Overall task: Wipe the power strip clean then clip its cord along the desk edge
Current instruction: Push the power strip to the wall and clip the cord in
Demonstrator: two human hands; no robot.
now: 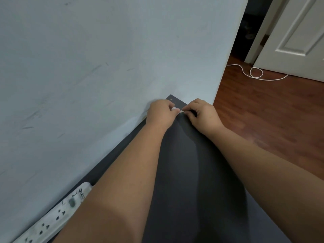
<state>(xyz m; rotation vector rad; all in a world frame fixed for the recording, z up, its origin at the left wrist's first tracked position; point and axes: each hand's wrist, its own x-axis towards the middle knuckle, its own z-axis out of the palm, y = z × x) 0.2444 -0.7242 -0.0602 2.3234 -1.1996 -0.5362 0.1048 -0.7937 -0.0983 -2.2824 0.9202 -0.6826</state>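
A white power strip (57,214) lies along the wall at the near left of the dark grey desk (189,172), partly hidden by my left forearm. Both arms reach to the desk's far corner. My left hand (162,113) and my right hand (203,114) meet there, fingertips pinched together on a small white piece (176,109), likely a cable clip. Most of the piece is hidden by the fingers. The strip's cord is not visible on the desk.
A pale blue-grey wall (105,67) runs along the desk's left side. To the right lies wooden floor (263,111) with a white cord (256,72) looped on it near a white door (298,32).
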